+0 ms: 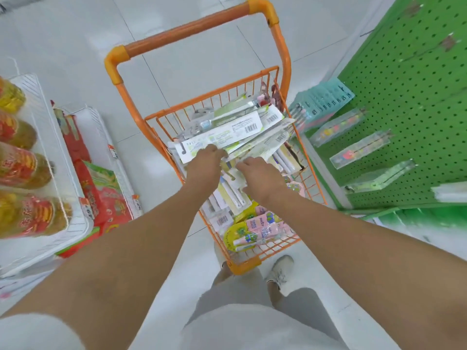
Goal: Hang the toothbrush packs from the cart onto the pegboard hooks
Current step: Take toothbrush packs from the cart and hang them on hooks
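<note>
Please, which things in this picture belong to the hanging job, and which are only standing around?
For the job:
toothbrush packs
orange cart
green pegboard
left hand
right hand

Only standing around:
oil bottles
red snack bags
white wire shelf

Orange cart [228, 253] heaped with, seemingly, toothbrush packs [235, 132]

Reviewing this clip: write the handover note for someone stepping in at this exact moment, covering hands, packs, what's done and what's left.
Left hand: grips the long white-green toothbrush packs lying on top of the orange cart.
Right hand: reaches into the pile beside it; its grip is hidden.
Done: some packs already hang on the green pegboard to the right.
Left: the cart is full of packs; lift and hang them on free hooks.
</note>
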